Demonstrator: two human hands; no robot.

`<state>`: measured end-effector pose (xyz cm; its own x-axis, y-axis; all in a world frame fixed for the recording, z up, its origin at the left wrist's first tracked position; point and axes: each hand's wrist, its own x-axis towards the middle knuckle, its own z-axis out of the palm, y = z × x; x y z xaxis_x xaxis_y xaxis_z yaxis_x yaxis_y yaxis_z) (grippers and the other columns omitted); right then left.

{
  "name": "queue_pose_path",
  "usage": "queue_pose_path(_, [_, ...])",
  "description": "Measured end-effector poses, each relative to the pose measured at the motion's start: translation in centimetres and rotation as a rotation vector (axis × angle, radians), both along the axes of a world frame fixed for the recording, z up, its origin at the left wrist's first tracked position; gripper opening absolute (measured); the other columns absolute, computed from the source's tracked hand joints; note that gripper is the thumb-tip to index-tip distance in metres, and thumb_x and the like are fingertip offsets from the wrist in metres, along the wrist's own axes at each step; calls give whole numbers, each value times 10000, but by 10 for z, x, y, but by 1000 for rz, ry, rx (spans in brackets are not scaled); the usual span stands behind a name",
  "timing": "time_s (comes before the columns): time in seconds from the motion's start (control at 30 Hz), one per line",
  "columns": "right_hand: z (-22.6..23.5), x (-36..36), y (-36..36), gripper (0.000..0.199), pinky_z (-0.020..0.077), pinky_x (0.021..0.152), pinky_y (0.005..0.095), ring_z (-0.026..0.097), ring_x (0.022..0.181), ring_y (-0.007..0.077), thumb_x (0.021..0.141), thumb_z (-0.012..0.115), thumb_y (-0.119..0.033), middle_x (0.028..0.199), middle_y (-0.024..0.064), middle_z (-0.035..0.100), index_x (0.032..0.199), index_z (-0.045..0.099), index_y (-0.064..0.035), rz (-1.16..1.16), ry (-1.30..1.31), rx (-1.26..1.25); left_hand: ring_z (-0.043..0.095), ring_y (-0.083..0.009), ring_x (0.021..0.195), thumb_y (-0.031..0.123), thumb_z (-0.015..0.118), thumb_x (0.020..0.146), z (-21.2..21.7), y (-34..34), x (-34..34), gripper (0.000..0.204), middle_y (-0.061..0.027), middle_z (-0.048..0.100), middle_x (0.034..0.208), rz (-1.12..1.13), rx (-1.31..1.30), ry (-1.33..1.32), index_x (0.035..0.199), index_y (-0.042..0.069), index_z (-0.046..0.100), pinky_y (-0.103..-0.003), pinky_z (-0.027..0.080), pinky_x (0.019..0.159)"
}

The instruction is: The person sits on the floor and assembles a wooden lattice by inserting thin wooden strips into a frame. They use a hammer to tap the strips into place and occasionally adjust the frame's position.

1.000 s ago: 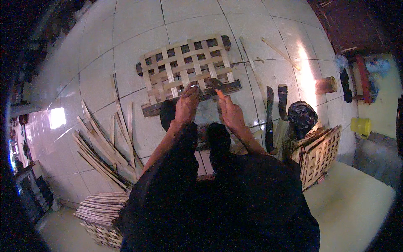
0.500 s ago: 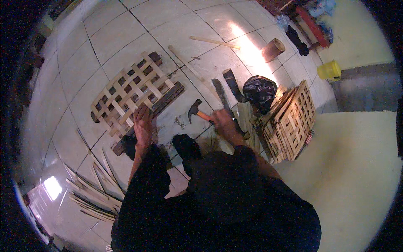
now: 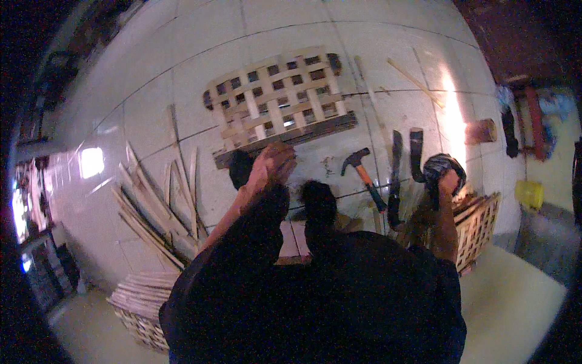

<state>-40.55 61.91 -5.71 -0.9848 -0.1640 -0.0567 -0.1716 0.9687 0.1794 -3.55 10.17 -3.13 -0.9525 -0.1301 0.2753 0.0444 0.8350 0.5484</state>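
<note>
The left hand [image 3: 274,164] curls its blurred fingers at the dark wooden bar [image 3: 324,128] along the near edge of the woven lattice panel [image 3: 271,100], which lies just beyond that hand; I cannot tell whether it pinches anything. The right hand [image 3: 448,181] dips into the black plastic bag [image 3: 435,162], its fingertips hidden and their grip unclear, while the hammer [image 3: 362,174] lies between both hands.

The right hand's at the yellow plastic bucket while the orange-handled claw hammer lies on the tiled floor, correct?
Wrong spot: the head view shows the right hand at the crumpled black plastic bag. The hammer does lie on the floor.
</note>
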Motion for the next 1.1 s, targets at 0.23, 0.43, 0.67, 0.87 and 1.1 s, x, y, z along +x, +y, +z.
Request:
queue_pose_path(0.23, [-2, -14, -5, 273, 483, 667, 472, 601, 749, 387, 910, 502, -260, 871, 198, 616, 1008, 611, -30, 79, 27, 15, 611, -311, 942, 191, 582, 855, 0, 11, 4, 182, -114, 646, 968, 39, 230, -85, 939, 40, 639, -408, 516, 802])
queue_pose_path(0.43, [0, -9, -1, 296, 485, 660, 478, 609, 748, 396, 908, 505, -278, 856, 210, 624, 1003, 625, -24, 135, 48, 4, 607, -369, 912, 243, 572, 869, -1, 14, -3, 208, -139, 636, 951, -2, 268, -365, 920, 45, 608, -449, 512, 777])
queue_pose_path(0.67, [10, -14, 5, 324, 489, 651, 486, 618, 746, 407, 906, 508, -299, 837, 223, 634, 996, 641, -17, 177, 70, 7, 625, -336, 941, 245, 567, 860, -6, 12, 2, 226, -150, 649, 1003, 25, 279, -412, 962, 54, 636, -427, 512, 822])
queue_pose_path(0.87, [16, -12, 14, 349, 491, 643, 492, 627, 744, 416, 905, 511, -316, 822, 235, 642, 990, 655, -10, 211, 79, -5, 639, -318, 960, 217, 585, 834, -32, 9, 1, 226, -158, 661, 1043, 55, 443, -367, 958, 49, 670, -402, 508, 856])
queue_pose_path(1.1, [32, -10, 26, 320, 477, 687, 508, 616, 772, 419, 900, 537, -275, 852, 225, 642, 1058, 627, -12, 290, 147, -2, 646, -359, 854, 261, 600, 858, -31, 4, -4, 238, -144, 671, 960, 88, 304, -428, 984, 74, 677, -420, 535, 738])
